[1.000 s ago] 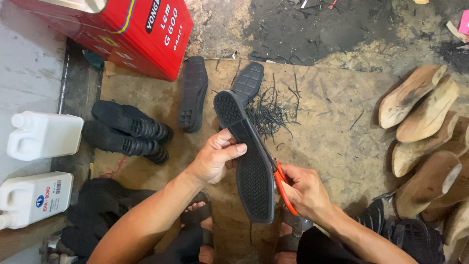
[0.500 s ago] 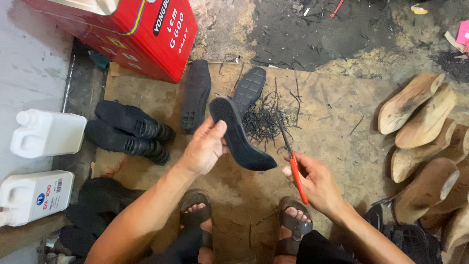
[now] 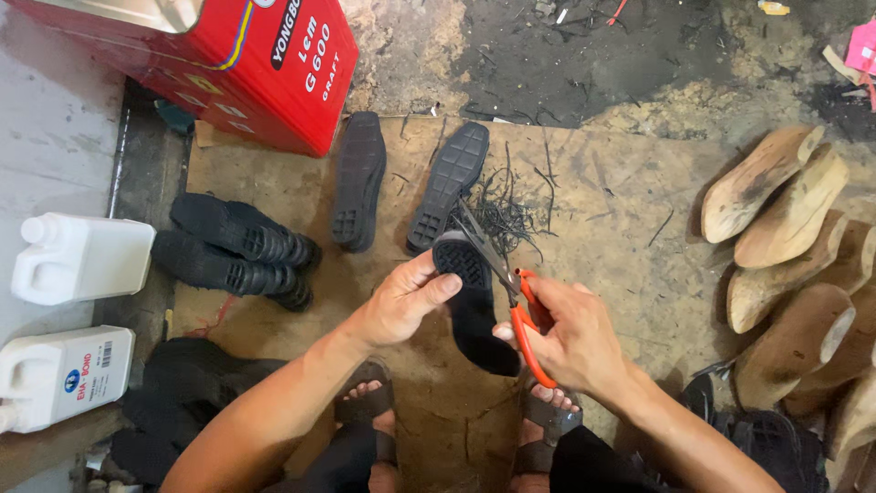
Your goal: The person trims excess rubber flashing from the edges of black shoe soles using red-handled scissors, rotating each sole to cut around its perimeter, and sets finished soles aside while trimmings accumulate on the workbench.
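Note:
My left hand (image 3: pixel 406 306) grips a black rubber shoe sole (image 3: pixel 470 306), tread side up, held above the floor in the middle of the view. My right hand (image 3: pixel 570 333) holds orange-handled scissors (image 3: pixel 511 292); their blades lie against the sole's upper right edge, near its toe. A heap of thin black rubber trimmings (image 3: pixel 506 215) lies on the brown board (image 3: pixel 602 210) just beyond the sole.
Two more black soles (image 3: pixel 360 183) (image 3: pixel 447 183) lie on the board. Stacked black soles (image 3: pixel 237 246) sit left, beside a red tin can (image 3: pixel 228 55) and two white jugs (image 3: pixel 78 260) (image 3: pixel 59 374). Wooden shoe lasts (image 3: pixel 785 256) pile up at the right. My sandalled feet (image 3: pixel 370 411) are below.
My left hand turned the sole and brought it nearer. My right hand raised the scissors from beside the sole, and the blades now meet its edge.

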The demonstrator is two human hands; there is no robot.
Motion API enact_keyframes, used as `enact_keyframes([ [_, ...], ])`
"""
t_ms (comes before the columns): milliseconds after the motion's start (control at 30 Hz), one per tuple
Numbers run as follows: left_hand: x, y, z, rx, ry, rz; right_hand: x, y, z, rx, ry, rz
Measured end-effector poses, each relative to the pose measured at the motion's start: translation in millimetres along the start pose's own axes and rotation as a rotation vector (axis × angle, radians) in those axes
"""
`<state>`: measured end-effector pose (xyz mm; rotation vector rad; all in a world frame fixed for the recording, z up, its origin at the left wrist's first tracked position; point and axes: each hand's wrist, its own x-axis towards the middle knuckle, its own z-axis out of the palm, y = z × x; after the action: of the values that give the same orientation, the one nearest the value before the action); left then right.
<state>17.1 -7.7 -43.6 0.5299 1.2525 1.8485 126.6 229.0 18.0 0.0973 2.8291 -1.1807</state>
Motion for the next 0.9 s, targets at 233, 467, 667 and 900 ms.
enact_keyframes([
  [233,1,35,-24,0.287,-0.092,-0.104,-10,5,-18,0.048,-0.048,-0.025],
  [467,-2,71,-32,0.608,-0.088,-0.025,-13,13,-33,0.026,-0.119,-0.106],
  [667,-4,79,-30,0.548,-0.028,-0.083,-16,18,-28,0.004,-0.088,-0.138],
  [900,-5,52,-27,0.553,0.094,0.095,-14,18,-16,-0.009,-0.089,0.089],
])
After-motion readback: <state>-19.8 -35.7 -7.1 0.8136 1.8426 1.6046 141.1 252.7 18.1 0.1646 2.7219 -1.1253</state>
